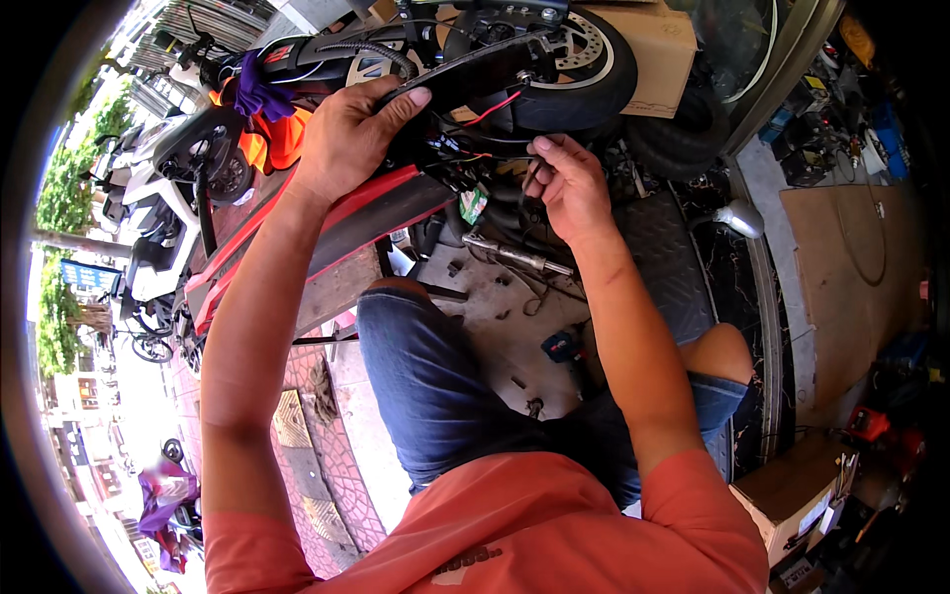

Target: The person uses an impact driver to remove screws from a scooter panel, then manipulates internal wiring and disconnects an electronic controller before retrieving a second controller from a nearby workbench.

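My left hand (348,139) is closed on the near end of a long black panel (480,74), thumb on top and fingers underneath. A red wire (498,107) hangs from the far end of that panel. My right hand (572,188) pinches a thin black cable between thumb and fingertips, to the right of a tangle of wires (450,148). Part of that cable is hidden by the fingers. Below my left hand lies the scooter's red-edged deck (381,213). Behind the panel is a wheel (604,84) with a black tire and a brake disc.
A metal shock absorber (520,254) and a cordless drill (562,346) lie on the littered floor between my knees. Cardboard boxes stand at the back (661,59) and lower right (792,485). Parked scooters (148,228) line the left. A silver, rounded mirror-like part (740,219) lies at right.
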A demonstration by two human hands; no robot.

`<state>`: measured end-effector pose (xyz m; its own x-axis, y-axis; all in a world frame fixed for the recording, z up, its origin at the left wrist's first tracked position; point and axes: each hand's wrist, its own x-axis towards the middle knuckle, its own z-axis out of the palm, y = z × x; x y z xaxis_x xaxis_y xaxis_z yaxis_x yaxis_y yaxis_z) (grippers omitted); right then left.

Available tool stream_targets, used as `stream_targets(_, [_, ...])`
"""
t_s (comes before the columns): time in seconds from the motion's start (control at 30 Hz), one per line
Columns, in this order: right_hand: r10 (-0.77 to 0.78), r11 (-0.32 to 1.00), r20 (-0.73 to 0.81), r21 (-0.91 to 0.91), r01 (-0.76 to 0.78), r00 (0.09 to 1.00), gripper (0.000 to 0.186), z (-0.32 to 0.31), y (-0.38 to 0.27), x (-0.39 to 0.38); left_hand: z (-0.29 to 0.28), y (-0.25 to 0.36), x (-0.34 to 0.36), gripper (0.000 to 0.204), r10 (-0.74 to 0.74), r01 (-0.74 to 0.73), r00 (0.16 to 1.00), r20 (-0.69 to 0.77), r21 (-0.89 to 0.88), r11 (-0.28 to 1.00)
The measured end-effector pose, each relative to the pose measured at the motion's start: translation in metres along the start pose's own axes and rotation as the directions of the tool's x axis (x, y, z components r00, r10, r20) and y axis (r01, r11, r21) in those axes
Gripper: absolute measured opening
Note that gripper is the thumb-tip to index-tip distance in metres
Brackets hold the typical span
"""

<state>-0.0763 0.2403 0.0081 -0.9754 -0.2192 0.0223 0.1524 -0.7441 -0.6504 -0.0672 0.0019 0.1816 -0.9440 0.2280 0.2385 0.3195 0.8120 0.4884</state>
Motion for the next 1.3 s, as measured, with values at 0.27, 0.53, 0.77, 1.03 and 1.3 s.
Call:
stream_targets(0.27, [0.113, 0.993, 0.154, 0.015, -0.117, 0.982, 0.014, -0.025, -0.036, -0.014, 0.000, 0.002, -0.001, 0.045, -0.044, 0.045, 0.999, -0.015, 0.050, 0.998])
stream_targets(0.53, [-0.028, 0.999, 0.063, -0.029, 0.030, 0.998, 0.024, -0.050, -0.027, -0.014, 0.003, -0.001, -0.002, 0.047, -0.037, 0.040, 0.998, -0.045, 0.045, 0.998])
stream_targets(0.77, [-0.109, 0.903, -0.061, -0.423, 0.073, 0.992, 0.024, -0.056, 0.053, -0.007, 0.002, -0.002, -0.001, 0.045, -0.020, 0.022, 0.999, -0.046, 0.038, 0.999])
stream_targets(1.03, [-0.130, 0.545, 0.259, -0.788, 0.287, 0.957, 0.028, -0.050, 0.164, -0.040, 0.007, -0.006, 0.003, 0.045, -0.036, 0.033, 0.998, -0.042, -0.056, 0.998])
stream_targets(1.3, [-0.173, 0.560, 0.209, -0.783, 0.271, 0.962, 0.046, 0.027, 0.101, -0.005, 0.006, -0.008, 0.004, 0.044, -0.037, 0.034, 0.999, -0.040, -0.053, 0.998])
